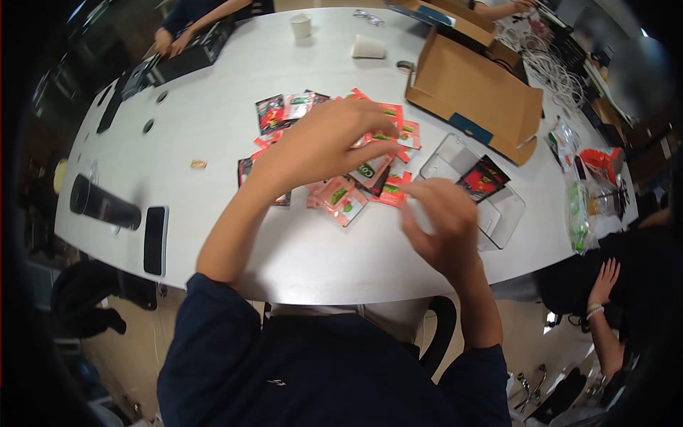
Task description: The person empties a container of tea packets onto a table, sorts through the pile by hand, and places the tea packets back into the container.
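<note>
A loose pile of small red, pink and black sachets point(341, 201) lies in the middle of the white table. My left hand point(338, 135) is over the pile, palm down, with thumb and fingers apart and nothing visible between them. To its right, my right hand point(447, 219) hovers at the pile's edge, slightly blurred, its thumb spread from its curled fingers; I see nothing in it. Just beyond the right hand are clear plastic boxes point(509, 217), partly hidden by it. A black-and-red sachet point(484, 178) lies across them.
An open cardboard box point(477, 89) stands at the back right, near tangled white cables point(548, 64). Two paper cups point(301, 26) are at the back. On the left lie a phone point(155, 240) and a black tumbler point(105, 203). Snack bags point(582, 213) sit far right. Other people are around the table.
</note>
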Motion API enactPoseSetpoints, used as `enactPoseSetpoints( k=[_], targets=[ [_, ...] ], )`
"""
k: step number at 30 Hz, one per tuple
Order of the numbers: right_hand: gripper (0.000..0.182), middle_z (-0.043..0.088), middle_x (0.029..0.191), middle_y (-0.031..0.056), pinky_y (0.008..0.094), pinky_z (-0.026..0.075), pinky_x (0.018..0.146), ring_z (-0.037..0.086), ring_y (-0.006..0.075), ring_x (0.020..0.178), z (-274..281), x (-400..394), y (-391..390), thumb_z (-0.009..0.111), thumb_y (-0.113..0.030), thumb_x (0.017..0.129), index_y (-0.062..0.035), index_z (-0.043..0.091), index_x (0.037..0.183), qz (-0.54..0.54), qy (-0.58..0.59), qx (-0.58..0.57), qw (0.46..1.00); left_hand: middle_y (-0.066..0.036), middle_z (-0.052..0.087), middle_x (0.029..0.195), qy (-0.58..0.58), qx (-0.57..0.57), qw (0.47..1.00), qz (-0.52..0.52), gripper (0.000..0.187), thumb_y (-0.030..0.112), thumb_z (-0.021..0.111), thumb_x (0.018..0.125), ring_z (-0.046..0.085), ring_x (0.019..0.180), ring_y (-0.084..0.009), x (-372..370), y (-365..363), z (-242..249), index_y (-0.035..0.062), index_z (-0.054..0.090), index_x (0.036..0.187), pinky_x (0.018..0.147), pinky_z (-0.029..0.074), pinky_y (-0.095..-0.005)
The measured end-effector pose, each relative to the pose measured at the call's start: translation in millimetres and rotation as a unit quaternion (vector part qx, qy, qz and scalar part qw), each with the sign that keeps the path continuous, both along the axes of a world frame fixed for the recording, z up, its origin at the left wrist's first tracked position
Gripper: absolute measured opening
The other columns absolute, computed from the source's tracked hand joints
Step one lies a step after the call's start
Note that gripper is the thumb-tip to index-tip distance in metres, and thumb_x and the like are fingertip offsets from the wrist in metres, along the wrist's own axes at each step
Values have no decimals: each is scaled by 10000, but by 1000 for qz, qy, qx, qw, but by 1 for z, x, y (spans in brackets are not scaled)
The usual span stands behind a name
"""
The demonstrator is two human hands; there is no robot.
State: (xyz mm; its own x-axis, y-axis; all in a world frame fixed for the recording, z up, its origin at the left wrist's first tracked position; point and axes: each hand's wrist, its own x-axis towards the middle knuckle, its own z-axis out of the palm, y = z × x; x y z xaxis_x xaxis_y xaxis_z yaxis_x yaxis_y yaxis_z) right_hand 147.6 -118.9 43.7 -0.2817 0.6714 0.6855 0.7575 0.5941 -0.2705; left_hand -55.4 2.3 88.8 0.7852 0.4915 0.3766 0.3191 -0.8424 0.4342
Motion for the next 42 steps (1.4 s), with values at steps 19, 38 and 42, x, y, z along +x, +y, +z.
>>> enactPoseSetpoints(
  k=[19, 38, 42],
  targets=[
    [120, 579, 750, 55, 363, 463, 500, 612, 241, 577, -74, -16, 36, 724, -150, 873, -70, 719, 962, -98, -99, -48, 989, -60, 670, 821, -125, 126, 955, 237, 61, 98, 722, 869, 607, 747, -230, -107, -29, -102, 46, 719, 901, 675, 464, -347],
    [147, 598, 807, 46, 222, 460, 504, 593, 84, 600, -78, -32, 27, 609, -75, 996, 66, 650, 1006, 119, 440, -331, 826, -49, 707, 907, -198, -177, 950, 163, 135, 74, 689, 914, 611, 810, -153, -84, -47, -68, 17, 727, 1031, 719, 476, -289],
    [206, 606, 831, 63, 233, 487, 538, 611, 104, 623, -77, -32, 26, 538, -111, 1037, 69, 633, 1063, 159, 467, -359, 792, -85, 678, 862, -153, -19, 983, 104, 88, 62, 704, 881, 613, 782, -255, -86, -39, -48, 2, 699, 945, 726, 481, -356]
  ],
)
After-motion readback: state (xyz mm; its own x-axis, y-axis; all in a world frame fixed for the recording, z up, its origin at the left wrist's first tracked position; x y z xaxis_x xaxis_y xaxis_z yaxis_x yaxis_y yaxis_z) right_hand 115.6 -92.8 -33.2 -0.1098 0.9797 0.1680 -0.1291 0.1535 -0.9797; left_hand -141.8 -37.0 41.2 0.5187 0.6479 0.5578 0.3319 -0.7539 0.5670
